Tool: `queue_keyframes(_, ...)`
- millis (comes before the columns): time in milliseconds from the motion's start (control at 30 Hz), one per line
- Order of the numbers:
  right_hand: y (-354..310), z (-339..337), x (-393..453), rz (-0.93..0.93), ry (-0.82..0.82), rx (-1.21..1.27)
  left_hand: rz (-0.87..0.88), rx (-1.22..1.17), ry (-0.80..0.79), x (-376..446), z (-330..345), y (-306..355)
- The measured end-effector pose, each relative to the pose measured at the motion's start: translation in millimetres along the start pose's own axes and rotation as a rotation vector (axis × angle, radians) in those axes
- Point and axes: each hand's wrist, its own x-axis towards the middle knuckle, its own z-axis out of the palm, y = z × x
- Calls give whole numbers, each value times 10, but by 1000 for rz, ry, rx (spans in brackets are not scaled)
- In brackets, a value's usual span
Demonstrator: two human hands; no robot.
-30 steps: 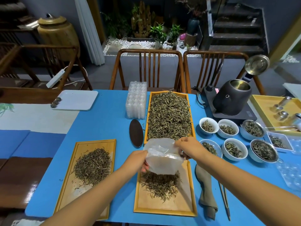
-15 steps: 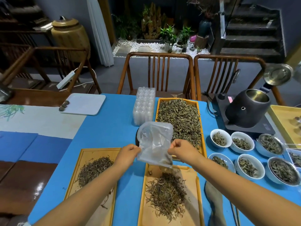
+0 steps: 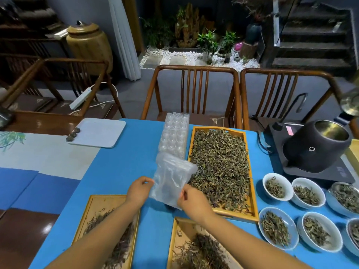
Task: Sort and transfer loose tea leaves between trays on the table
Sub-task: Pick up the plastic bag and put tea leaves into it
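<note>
Both hands hold an empty clear plastic bag (image 3: 171, 179) above the blue table. My left hand (image 3: 138, 191) pinches its left edge and my right hand (image 3: 194, 199) pinches its lower right corner. Beyond the bag lies a long wooden tray (image 3: 254, 206) heaped with loose tea leaves (image 3: 221, 167). A near wooden tray (image 3: 174, 241) with a pile of darker tea (image 3: 202, 253) sits under my right forearm. A third wooden tray (image 3: 93, 206) with a thin scatter of tea lies under my left forearm.
Several white bowls (image 3: 277, 186) of tea stand at the right. A dark kettle (image 3: 316, 146) sits on a black base behind them. Clear plastic mould boxes (image 3: 174, 133) lie left of the long tray. A white board (image 3: 97, 132) lies far left. Two wooden chairs (image 3: 194, 90) face the table.
The bag has been lifted off the near tray, where its tea now lies, and raised upright between both hands. The view has tilted up, so the near trays sit lower in frame.
</note>
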Motion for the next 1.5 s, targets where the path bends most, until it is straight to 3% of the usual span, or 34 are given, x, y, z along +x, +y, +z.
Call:
queue_keyframes(300,-36,350,360,30,-42,126,-20,38,118,405,45,-117)
queue_keyframes(567,-1,542,524,122,-27,271,-26,17,70,492,104,-249)
queue_keyframes(767,52,571,482,78,-36,334,-23,-20,81,402,124,-279)
queue_keyframes(1233,150,406,124,80,13,267,67,-50,130,85,-79,-258)
queue_keyframes(1500,366,198,-251,120,61,257,40,-1,77,-232,-137,-371)
